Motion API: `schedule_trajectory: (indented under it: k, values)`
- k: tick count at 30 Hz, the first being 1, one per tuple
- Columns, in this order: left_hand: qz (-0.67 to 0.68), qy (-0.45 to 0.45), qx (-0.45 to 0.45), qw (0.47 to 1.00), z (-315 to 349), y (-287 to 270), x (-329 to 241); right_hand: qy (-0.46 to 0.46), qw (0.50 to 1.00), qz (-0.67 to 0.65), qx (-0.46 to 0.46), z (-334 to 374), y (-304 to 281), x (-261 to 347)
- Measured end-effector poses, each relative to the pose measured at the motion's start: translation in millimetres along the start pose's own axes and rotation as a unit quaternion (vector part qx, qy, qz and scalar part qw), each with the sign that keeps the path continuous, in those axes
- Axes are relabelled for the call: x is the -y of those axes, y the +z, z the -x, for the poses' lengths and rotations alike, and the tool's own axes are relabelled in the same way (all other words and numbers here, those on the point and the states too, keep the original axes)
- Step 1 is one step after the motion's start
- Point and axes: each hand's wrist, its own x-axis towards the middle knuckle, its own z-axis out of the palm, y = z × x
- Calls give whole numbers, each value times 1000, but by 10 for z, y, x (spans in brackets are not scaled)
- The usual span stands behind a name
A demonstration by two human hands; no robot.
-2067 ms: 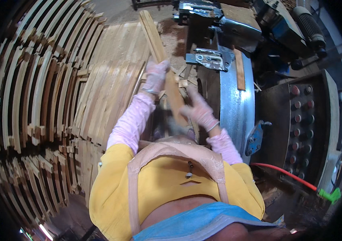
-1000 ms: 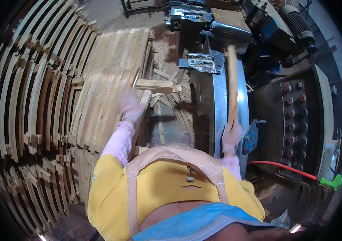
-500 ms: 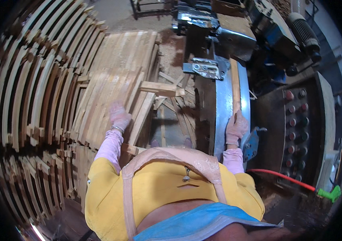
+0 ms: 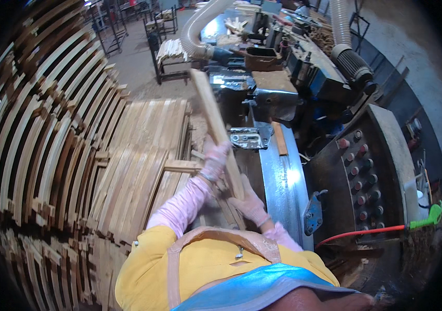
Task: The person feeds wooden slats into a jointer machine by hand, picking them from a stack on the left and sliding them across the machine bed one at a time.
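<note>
A long pale wooden strip [image 4: 210,109] slants up and away in front of me, held in both hands between the wood stack and the machine. My left hand [image 4: 216,159], in a light work glove, is closed round its middle. Lower down, my right hand [image 4: 250,203], also gloved, grips the strip near its close end. To the right, the machine's shiny metal bed [image 4: 286,192] carries another wooden strip [image 4: 279,139], partly run in under the machine's head. The stack of wooden strips [image 4: 127,181] lies to the left of my left arm.
Tall racks of stacked strips [image 4: 29,166] fill the left side. A control panel [image 4: 358,181] with several buttons stands at the right, near a red hose [image 4: 361,234] with a green nozzle. A blue metal bracket [image 4: 313,215] juts beside the bed. Farther off is a cart of pale wood [image 4: 173,49].
My left hand has left the stack and now holds a strip. My right hand has come off the bed onto that strip. The bed's strip has moved farther in; my view has tilted up.
</note>
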Motion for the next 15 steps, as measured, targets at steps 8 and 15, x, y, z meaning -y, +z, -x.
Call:
schedule_trajectory:
  k: [8,15]
  values:
    - [-164,-176,287,927,746,-444,953,347,875,249,-227,1836,-344,-725]
    - [-289,-200,212,912,913,-1377,1185,197,819,365,-396,909,-410,-1491]
